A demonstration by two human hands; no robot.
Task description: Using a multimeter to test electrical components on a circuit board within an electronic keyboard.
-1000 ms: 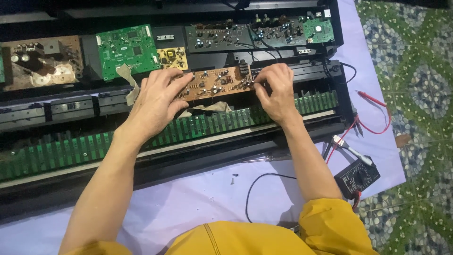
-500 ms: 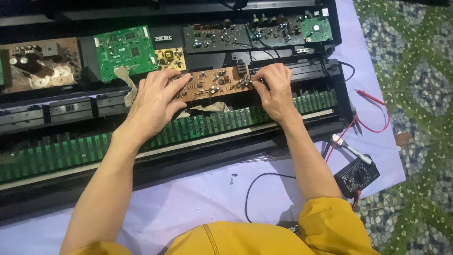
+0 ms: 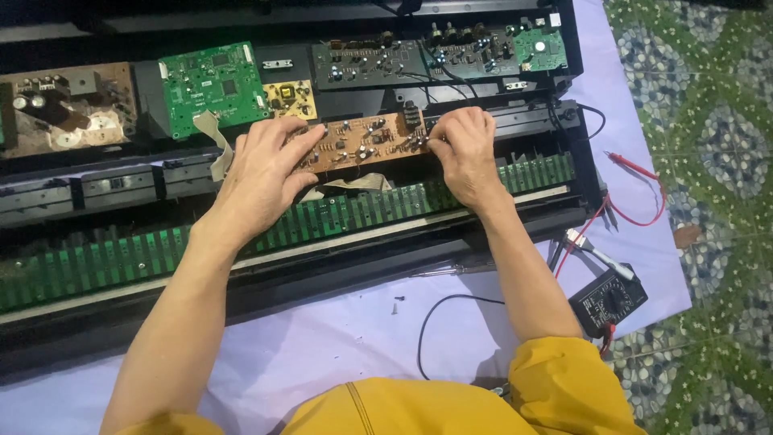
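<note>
We see our left hand [image 3: 266, 173] and right hand [image 3: 463, 149] holding a brown circuit board [image 3: 362, 141] by its 2 short ends, above the open black keyboard chassis [image 3: 580, 173]. The left fingers [image 3: 310, 133] are spread and curled over the board's left end, gripping it; the right fingers [image 3: 439, 133] are pinched closed on its right end beside a black component. The board sits between a yellow-brown small board [image 3: 291, 97] and dark long boards [image 3: 366, 63] behind it and the row of green key-contact strips [image 3: 354, 211] in front, with a grey ribbon cable [image 3: 350, 184] just under its front edge. A green circuit board [image 3: 213, 87] lies left of it, near the left fingers. Room is tight on all sides of the board. More open space lies on the pale purple cloth [image 3: 322, 346] in front of the chassis, where a small screw [image 3: 396, 306] and black wire [image 3: 439, 318] rest, and a multimeter [image 3: 608, 300] with red leads [image 3: 636, 189] sits near the cloth's right edge.
</note>
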